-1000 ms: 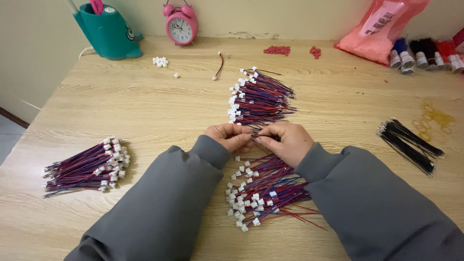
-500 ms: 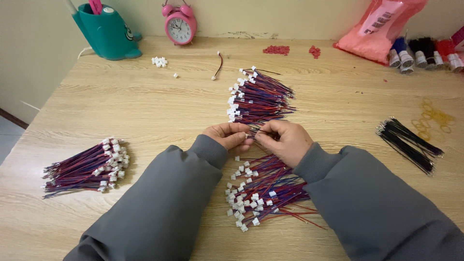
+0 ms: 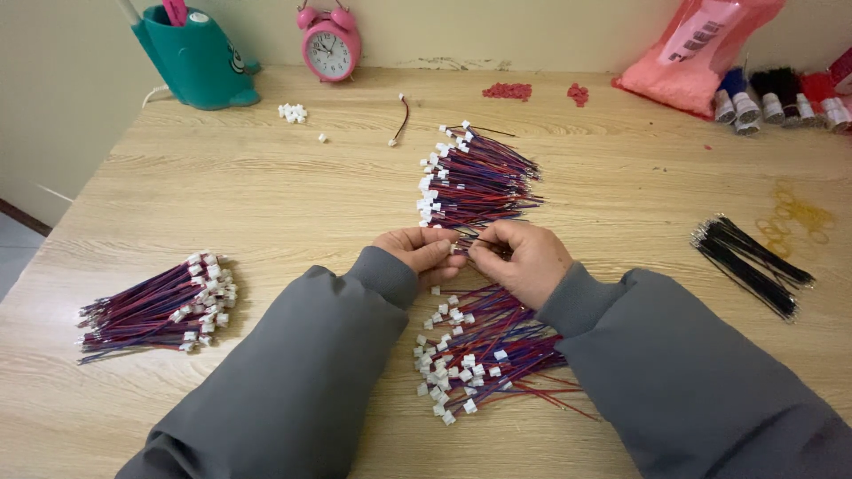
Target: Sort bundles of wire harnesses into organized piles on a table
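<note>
Both hands [image 3: 475, 250] stay pinching one wire [image 3: 484, 238].

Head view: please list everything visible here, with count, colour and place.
wire bundles with white plugs: three, red and blue; table centre, near edge below the hands, left side
black wire bundle: one, right side
loose white plugs: small heap, far left
single wire: one, far centre
red bits: two small heaps, far edge
alarm clock: one, pink, by the wall
holder: one, teal, far left corner
bag: one, pink, far right
spools: several, blue, black, red, far right
table: one, light wood
left hand, right hand: pinching one wire between them, grey sleeves
</note>
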